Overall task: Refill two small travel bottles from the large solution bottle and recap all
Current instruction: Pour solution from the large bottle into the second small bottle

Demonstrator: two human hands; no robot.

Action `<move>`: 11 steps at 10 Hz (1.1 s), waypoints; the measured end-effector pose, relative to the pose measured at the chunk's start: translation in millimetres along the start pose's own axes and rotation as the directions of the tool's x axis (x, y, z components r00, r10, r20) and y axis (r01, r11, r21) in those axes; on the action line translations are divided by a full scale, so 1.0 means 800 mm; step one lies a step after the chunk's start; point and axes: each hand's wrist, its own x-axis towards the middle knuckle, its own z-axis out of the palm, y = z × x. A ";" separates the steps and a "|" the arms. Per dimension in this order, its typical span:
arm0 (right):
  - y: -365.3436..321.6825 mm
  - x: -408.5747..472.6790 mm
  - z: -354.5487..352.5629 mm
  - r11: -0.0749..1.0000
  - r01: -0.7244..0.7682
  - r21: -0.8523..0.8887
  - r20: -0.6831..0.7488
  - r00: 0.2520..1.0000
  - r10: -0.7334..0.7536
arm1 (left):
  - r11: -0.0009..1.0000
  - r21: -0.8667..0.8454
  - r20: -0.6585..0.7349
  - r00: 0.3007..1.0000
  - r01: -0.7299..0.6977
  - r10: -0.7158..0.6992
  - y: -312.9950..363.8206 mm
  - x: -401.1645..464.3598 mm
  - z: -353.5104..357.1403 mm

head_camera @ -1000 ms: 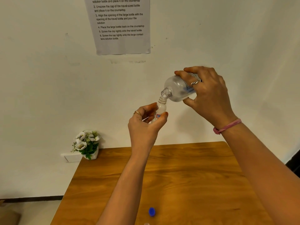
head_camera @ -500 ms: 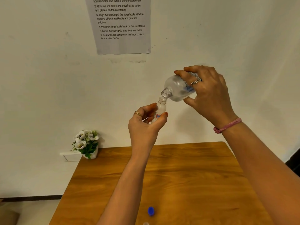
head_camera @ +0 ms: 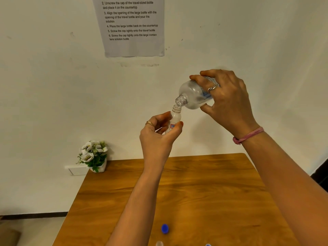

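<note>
Head view shows your left hand point(head_camera: 158, 137) raised above the far half of the desk point(head_camera: 204, 189), its fingers point(head_camera: 160, 119) and thumb curled round the small travel bottle point(head_camera: 174, 118), gripping it at the label while the neck stands clear above them. That bottle is close to upright, long axis near vertical with a slight lean to the right, and its open mouth faces up.

Your right hand point(head_camera: 229, 100) is clamped over the large solution bottle point(head_camera: 194, 95), fingers point(head_camera: 200, 79) spread across its upper side and the thumb pressed underneath. You hold it higher and to the right of the small one. Its long axis is tipped, base up and to the right inside your palm, uncapped neck pointing down and to the left. The two open mouths sit just beside each other, the large one right above the small one; whether they touch cannot be told.

On the desk near its front edge lies a blue cap point(head_camera: 165, 229). A small pot of white flowers point(head_camera: 94, 155) stands at the far left corner, and a printed instruction sheet point(head_camera: 132, 25) hangs on the wall above.
</note>
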 end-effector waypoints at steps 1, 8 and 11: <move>0.000 0.000 0.001 1.000 -0.001 0.003 -0.002 1.000 0.001 | 1.000 -0.004 0.003 1.000 -0.005 0.005 0.000 0.000 0.000; -0.003 0.002 0.004 1.000 0.003 -0.012 0.002 1.000 -0.003 | 1.000 -0.004 0.003 1.000 -0.007 0.007 -0.002 0.001 -0.002; -0.003 0.003 0.003 1.000 0.007 -0.013 -0.002 1.000 -0.007 | 0.999 -0.032 0.010 1.000 0.006 -0.005 -0.003 0.001 -0.002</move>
